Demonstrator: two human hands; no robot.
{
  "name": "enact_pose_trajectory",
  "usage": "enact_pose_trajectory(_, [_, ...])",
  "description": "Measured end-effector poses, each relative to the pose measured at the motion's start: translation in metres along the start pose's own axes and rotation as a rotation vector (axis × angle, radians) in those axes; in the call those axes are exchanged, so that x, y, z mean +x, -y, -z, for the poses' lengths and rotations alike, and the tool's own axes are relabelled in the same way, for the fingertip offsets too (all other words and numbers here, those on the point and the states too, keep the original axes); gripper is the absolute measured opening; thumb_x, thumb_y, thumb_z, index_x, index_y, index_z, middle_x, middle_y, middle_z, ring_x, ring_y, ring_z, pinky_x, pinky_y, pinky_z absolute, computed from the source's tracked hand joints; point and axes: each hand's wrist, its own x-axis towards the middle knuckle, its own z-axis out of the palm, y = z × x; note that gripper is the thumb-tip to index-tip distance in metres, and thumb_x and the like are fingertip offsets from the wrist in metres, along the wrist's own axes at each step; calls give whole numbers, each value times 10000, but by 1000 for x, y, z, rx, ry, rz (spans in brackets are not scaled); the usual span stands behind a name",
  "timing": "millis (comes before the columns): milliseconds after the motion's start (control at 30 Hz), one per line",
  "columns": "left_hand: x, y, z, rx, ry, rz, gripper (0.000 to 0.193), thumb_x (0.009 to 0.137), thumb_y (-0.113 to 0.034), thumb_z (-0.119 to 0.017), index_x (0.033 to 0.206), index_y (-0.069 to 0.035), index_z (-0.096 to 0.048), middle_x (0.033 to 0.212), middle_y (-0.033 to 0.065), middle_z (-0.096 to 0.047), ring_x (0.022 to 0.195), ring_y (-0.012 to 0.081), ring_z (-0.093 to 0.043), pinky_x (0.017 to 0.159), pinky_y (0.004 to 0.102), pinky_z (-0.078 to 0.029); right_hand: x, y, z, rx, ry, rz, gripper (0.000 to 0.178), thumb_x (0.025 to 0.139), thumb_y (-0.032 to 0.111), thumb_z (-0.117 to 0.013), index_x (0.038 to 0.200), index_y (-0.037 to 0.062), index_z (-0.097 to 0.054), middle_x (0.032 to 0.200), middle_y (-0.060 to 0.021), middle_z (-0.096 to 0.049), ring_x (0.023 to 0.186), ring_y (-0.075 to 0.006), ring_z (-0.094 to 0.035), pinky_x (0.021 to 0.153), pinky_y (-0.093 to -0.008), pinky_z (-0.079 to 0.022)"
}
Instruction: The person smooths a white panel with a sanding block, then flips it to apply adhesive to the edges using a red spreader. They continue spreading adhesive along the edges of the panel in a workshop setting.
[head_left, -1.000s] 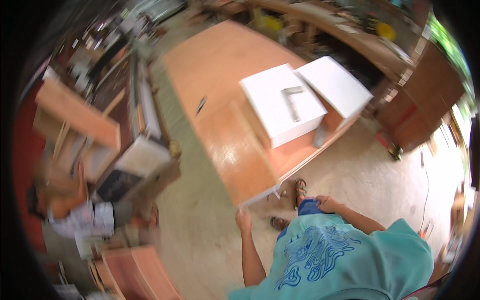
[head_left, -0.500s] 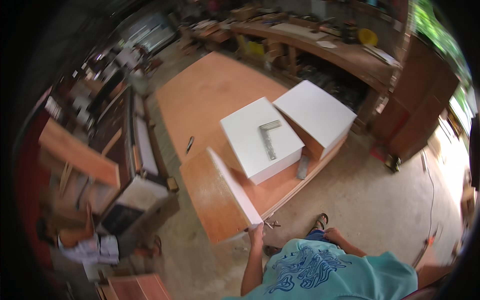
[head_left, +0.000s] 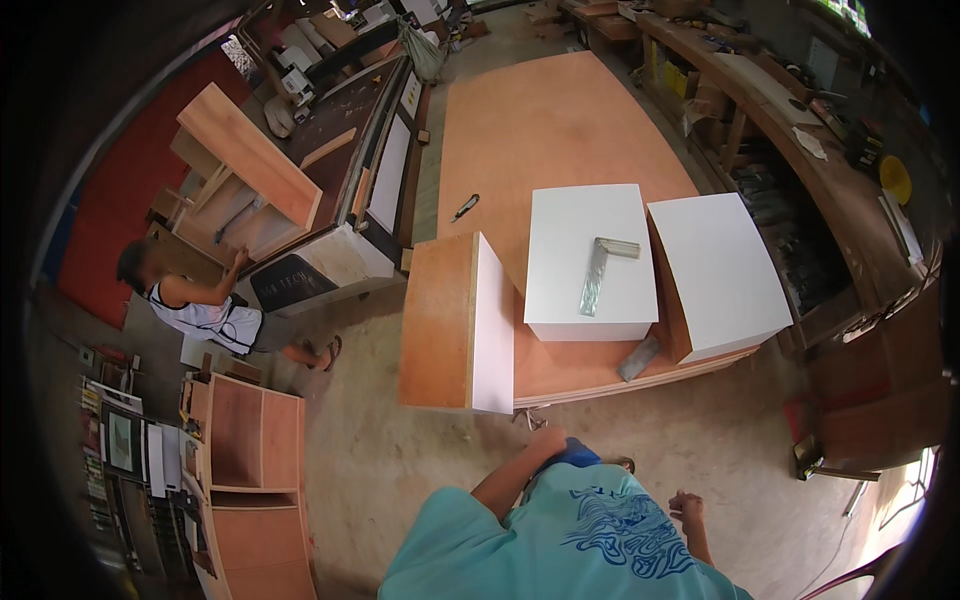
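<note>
It seems a lull between handlings, the right hand's [head_left: 687, 507] fingers slack, slightly apart, the left hand's [head_left: 546, 440] impossible to tell, while the brown-sided box [head_left: 437, 325] on the desk's [head_left: 555, 120] near-left corner probably calls for a two-handed grip.

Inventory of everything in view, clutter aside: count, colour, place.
Plywood sheet: one, tan, centre.
White-topped boxes: two, white, on sheet's right.
Brown-sided box: one, brown and white, sheet's near left.
Try square: one, silver, on middle box.
Utility knife: one, dark, near sheet's left edge.
Block: one, grey, sheet's near edge.
Workbench: one, brown, right.
Bench: one, dark, left.
Cabinet: one, brown, lower left.
Coworker: one, white top, left.
Left hand: one, bare, lower centre.
Right hand: one, bare, lower right.
</note>
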Motion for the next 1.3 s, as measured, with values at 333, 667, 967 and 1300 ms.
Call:
enact_pose_trajectory(333, [26,-274,68,-162,493,-1077,248,725,-105,-624,942,-4,-694,983,198,-673,947,334,-647,783,430,-505,-115,343,-152,-615,912,1071,237,895,190,-611,1059,22,-646,1077,-133,-626,1056,-285,-578,922,-385,-456])
enact_pose_trajectory(667, [50,-366,151,-67,1014,-1078,252,735,-108,-622,954,-1,-689,984,197,-670,951,318,-644,794,416,-498,-102,427,-137,-442,701,1285,338,989,327,-496,920,-1,-545,850,-139,-565,830,-294,-571,739,-395,-450])
enact_pose_trajectory(967, [70,-367,172,63,1202,-1071,256,744,-110,-620,965,2,-685,986,196,-667,954,304,-642,803,404,-492,-94,412,-99,-414,461,1070,398,1013,366,-431,934,-3,-557,827,-138,-565,809,-277,-562,742,-373,-440])
enact_pose_trajectory(1300, [58,-369,176,167,1302,-1190,260,754,-112,-618,977,5,-680,987,195,-664,958,287,-639,814,391,-485,-111,383,-93,-129,108,934,449,979,433,-476,1066,16,-618,988,-154,-623,963,-297,-593,855,-383,-462])
